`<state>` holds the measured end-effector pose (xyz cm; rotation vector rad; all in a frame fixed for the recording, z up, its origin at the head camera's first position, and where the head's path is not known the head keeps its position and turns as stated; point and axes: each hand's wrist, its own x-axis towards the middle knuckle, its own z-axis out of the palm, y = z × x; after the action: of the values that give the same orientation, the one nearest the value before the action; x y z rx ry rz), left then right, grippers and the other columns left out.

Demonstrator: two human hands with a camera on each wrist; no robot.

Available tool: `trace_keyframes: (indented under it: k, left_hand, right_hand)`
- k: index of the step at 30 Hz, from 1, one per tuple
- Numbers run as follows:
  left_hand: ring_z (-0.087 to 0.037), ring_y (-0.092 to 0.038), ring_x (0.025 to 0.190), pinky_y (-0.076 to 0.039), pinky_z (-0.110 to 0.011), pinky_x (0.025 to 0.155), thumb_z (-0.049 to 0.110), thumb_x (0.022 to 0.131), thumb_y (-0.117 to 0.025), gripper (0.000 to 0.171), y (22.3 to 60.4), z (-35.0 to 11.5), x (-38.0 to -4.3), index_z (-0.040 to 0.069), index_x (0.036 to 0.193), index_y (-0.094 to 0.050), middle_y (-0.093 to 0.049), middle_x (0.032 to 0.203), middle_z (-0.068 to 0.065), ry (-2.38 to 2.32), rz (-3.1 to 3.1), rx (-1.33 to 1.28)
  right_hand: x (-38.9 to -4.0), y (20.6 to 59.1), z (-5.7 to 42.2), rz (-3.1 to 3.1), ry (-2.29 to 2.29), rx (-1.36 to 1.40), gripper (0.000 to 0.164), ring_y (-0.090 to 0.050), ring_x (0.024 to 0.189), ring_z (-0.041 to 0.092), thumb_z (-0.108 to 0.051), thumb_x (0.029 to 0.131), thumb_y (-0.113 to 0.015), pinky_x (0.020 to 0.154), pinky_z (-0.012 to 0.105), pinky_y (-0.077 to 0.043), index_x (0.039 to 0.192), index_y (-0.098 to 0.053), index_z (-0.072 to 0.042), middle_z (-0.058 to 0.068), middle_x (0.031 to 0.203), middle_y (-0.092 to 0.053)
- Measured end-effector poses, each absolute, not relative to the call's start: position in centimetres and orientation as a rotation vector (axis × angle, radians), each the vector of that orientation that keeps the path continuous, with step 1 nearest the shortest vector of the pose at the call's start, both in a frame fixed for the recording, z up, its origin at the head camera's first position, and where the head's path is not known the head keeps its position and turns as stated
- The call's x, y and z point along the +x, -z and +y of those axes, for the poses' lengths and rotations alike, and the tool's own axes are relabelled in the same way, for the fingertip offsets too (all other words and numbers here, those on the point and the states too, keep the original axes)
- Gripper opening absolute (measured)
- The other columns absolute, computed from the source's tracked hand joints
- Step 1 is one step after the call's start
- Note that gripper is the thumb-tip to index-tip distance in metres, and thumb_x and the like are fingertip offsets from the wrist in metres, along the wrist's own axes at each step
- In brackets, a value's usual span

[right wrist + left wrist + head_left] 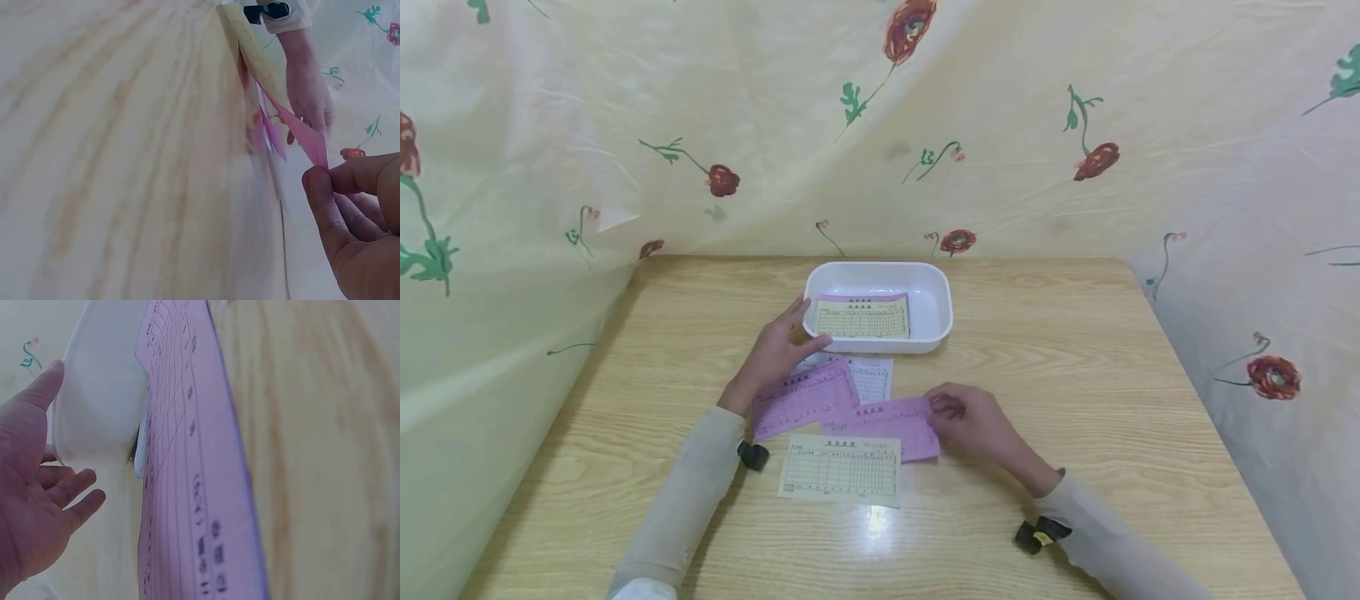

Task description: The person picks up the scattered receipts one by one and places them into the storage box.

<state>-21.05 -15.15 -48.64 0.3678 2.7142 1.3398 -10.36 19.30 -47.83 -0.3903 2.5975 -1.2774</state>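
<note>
My left hand (778, 343) grips the near left corner of a white plastic tray (932, 308), thumb along the front rim and fingers at the left side. In the left wrist view the lower fingers (78, 487) curl loosely off the wall. With thumb and index finger, my right hand (973, 421) pinches the right end of a pink printed form slip (891, 427); in the right wrist view its gripped corner is lifted. Another pink slip (808, 400) lies by the left wrist, overlapping a white slip (876, 381). A yellow slip (838, 471) lies nearest me.
Inside the tray's left part rest a yellow slip (861, 321) and, behind it, the edge of a pink one. The wood-grain table (1060, 333) meets a flowered cloth (775, 125) at its back and sides. Each sleeve carries a black wrist camera.
</note>
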Motion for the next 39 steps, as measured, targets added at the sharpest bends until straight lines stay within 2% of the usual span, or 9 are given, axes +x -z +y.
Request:
trace_keyframes:
  k: [8,23,27,39]
  left_hand:
    - [-0.029,-0.015,0.157,-0.019,-0.051,0.127,0.056,0.092,-0.07,0.092,48.5,-15.0,-21.1,0.015,0.162,-0.028,-0.015,0.171,-0.01,-1.361,2.711,0.382]
    - [-0.03,-0.016,0.157,-0.018,-0.051,0.127,0.058,0.091,-0.07,0.094,48.7,-15.0,-21.3,0.014,0.162,-0.028,-0.016,0.171,-0.011,-1.334,2.725,0.384]
    - [-0.031,-0.015,0.157,-0.018,-0.052,0.127,0.058,0.091,-0.07,0.093,48.6,-15.0,-21.1,0.016,0.163,-0.027,-0.014,0.171,-0.01,-1.326,2.727,0.384]
    - [-0.032,-0.015,0.157,-0.018,-0.054,0.127,0.059,0.09,-0.07,0.095,48.5,-15.0,-20.9,0.016,0.163,-0.026,-0.014,0.171,-0.01,-1.318,2.726,0.386]
  right_hand:
    - [-10.5,46.3,19.6,2.65,1.341,-0.457,0.027,-0.072,0.092,0.017,-0.002,0.087,-0.077,0.082,0.025,-0.062,0.113,-0.072,-0.006,0.005,0.101,-0.076]
    - [-11.3,42.6,20.9,2.607,1.559,-0.412,0.027,-0.073,0.091,0.023,0.005,0.089,-0.074,0.078,0.025,-0.063,0.115,-0.07,-0.001,0.013,0.104,-0.075]
    - [-11.6,41.5,21.4,2.609,1.578,-0.389,0.028,-0.072,0.089,0.02,0.005,0.089,-0.073,0.076,0.026,-0.063,0.117,-0.07,-0.001,0.013,0.104,-0.075]
    - [-14.3,38.6,22.2,2.62,1.708,-0.438,0.027,-0.072,0.084,0.01,0.006,0.091,-0.071,0.074,0.023,-0.063,0.117,-0.067,0.007,0.022,0.106,-0.074]
